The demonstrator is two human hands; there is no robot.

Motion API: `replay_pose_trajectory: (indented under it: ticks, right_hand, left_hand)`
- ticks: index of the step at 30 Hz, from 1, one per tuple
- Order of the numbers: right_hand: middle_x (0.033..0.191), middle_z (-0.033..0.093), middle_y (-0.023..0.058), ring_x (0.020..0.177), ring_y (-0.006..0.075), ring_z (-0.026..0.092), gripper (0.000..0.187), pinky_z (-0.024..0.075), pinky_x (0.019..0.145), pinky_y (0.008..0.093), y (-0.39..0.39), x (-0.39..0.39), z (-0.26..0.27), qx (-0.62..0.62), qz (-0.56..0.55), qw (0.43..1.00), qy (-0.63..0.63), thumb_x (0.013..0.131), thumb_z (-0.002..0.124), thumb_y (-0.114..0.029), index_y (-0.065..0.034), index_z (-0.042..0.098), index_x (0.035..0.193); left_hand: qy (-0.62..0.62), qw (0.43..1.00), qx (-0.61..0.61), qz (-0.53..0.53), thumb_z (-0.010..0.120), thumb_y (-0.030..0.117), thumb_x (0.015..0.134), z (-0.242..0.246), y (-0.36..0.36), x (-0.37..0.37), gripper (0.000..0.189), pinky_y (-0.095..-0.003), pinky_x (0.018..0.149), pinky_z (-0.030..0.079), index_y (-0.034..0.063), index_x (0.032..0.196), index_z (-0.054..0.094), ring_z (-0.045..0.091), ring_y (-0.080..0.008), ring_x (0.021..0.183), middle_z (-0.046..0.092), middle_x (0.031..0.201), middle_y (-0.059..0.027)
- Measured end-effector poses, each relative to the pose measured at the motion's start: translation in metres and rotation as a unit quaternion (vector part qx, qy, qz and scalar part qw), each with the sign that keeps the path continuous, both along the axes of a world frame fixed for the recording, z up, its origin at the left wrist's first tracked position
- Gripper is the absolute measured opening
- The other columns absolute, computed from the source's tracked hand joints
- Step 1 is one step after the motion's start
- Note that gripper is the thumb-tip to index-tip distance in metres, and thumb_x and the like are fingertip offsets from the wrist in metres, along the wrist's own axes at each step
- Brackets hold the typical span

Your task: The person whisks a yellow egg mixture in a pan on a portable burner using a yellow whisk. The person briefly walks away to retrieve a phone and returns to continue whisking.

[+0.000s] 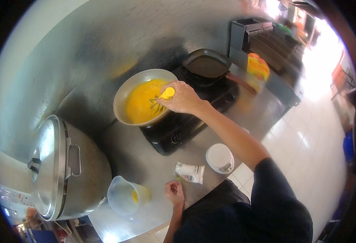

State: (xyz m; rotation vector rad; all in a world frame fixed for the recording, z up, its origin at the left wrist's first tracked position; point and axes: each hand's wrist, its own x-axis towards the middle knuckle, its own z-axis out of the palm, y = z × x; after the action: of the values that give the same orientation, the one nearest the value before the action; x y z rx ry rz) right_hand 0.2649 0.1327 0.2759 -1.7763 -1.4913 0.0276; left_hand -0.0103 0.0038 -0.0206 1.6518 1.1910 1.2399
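My right hand (182, 97) grips the yellow handle of a whisk (167, 93), holding it over a wide metal pan (120, 109). The whisk's dark wires dip into an orange-yellow liquid (141, 98) that covers the pan's bottom. The pan sits tilted in view on the near burner of a black two-burner gas stove (166, 142). My left hand (175, 193) is by the counter's front edge, fingers curled in loosely with nothing seen in them. Just beyond it lies a white plastic packet (190, 172) bearing print.
A large lidded metal pot (87, 170) stands left, beside a translucent plastic jug (125, 194) with yellow residue. A white kitchen scale (220, 158) sits near the counter edge. On the far burner is a square grill pan (207, 64); a yellow-orange bag (257, 67) stands behind its handle.
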Motion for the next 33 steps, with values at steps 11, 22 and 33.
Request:
replay_pose_trajectory:
  ticks: [11,22,33]
  right_hand:
    - [0.068,0.064,0.0036,0.064,0.0094,0.06,0.026,0.0475,0.061,0.0246,0.031,-0.003,0.008,0.083,0.229,0.88,0.408,0.092,0.068,-0.028,-0.0037,0.072,0.082]
    - [0.061,0.059,-0.0004,0.058,0.0063,0.053,0.031,0.0408,0.056,0.0226,0.05,0.07,-0.002,0.012,0.269,0.901,0.34,0.09,0.069,-0.026,-0.0028,0.066,0.069]
    - [0.065,0.06,-0.0015,0.063,0.0058,0.055,0.019,0.0433,0.059,0.0226,0.06,0.092,-0.022,0.072,0.279,0.915,0.281,0.087,0.071,-0.013,-0.0013,0.065,0.073]
  left_hand:
    - [0.005,0.999,-0.038,0.028,0.072,0.012,0.083,-0.002,0.0,0.006,0.015,-0.0255,0.055,0.042,0.0042,0.088,0.06,0.051,-0.0107,0.06,0.058,0.075,-0.0027]
    - [0.064,0.985,-0.058,0.147,0.069,0.01,0.08,0.01,-0.005,0.017,0.013,-0.0269,0.055,0.045,0.0042,0.087,0.061,0.053,-0.0122,0.059,0.059,0.074,-0.0038]
    - [-0.291,0.84,-0.451,0.077,0.058,0.033,0.095,0.084,0.049,0.134,0.029,-0.0241,0.061,0.044,0.0049,0.103,0.063,0.054,-0.0111,0.068,0.063,0.088,-0.0034]
